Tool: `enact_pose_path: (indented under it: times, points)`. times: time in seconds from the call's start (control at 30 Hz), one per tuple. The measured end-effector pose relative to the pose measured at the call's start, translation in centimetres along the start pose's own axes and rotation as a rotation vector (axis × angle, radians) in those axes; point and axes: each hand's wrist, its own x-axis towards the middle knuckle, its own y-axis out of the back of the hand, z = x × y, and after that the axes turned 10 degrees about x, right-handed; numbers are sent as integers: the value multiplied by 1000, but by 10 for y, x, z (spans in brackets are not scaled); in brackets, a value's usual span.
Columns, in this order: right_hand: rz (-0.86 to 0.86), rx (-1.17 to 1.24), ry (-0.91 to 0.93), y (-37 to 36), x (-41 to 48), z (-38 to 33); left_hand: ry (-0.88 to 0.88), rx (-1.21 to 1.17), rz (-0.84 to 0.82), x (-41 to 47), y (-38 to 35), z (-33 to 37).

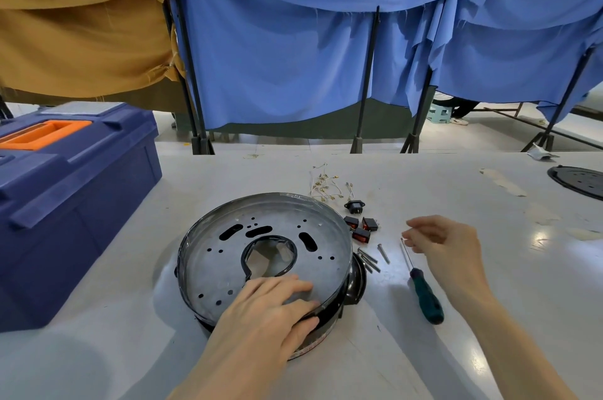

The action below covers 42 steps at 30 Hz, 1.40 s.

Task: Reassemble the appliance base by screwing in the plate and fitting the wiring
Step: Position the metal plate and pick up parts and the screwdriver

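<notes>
The left hand [261, 311] lies flat on the plate [215, 256] in the base [277, 194], gripping nothing. Right of the base, the right hand [447, 246] hangs, grip loose and empty.

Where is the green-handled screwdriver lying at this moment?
Head view: the screwdriver lies on the table right of the appliance base, between the loose screws and the right hand.

toolbox [65, 197] left | base [264, 256] centre | screwdriver [424, 285] right

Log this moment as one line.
left hand presses plate | right hand empty, near screwdriver | screws loose on table
</notes>
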Motion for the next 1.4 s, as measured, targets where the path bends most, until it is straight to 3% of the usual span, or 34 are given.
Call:
enact_pose_path:
  times: [0.17, 0.7, 0.83, 1.07, 1.27, 1.4]
  points:
    - [-210, -365, 36, -4, 0, 14, -6, -18, -76, -1, -5, 2]
    - [-260, -799, -3, -50, 25, 28, -2, -48, -147, 2, 2, 2]
    - [-256, -696, -27, -47, 23, 29, 0, -56, -163, 2, -1, 2]
    - [-191, -98, -13, -37, 17, -8, 7, -100, -225, 2, -2, 2]
    - [-526, 250, 28, -34, -4, -51, 74, -108, -94, -1, -4, 5]
    - [-739, 103, 39, -40, -16, -60, 80, -107, -8, -2, -8, 5]
